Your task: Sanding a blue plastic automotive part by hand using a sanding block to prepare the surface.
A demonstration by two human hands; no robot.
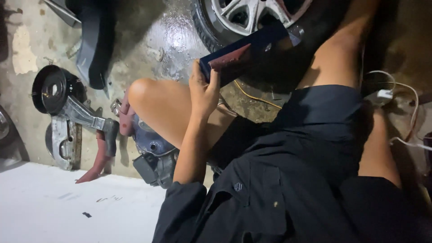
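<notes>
— What's being held?

— A long flat dark-blue bar (249,49) with a worn reddish patch near the gripped end. The left hand (203,92) has it by the lower end, fingers wrapped round the edge and thumb along the face, so it is clamped firmly. The bar slants up to the right and its far end lies against the tyre of the car wheel (256,15), just under the silver spokes.

— And the right hand?

— Not in sight. The right arm runs down the far side of the body into shadow, so I cannot tell what those fingers are doing.

— What step would you call it?

— My guess is that the bar is being lined up or pressed at the tyre — the grip is settled, the tip is already at the rubber. Any next move would call for a steady wrist and a firm hold, since the wet concrete floor (175,36) looks slick.

— What lies around?

— The bare knee (144,92) is just beside the hand. Further left, a round black pulley (53,87) on a grey metal bracket (83,114); at right, a white cable (402,87) trails over the floor.
</notes>
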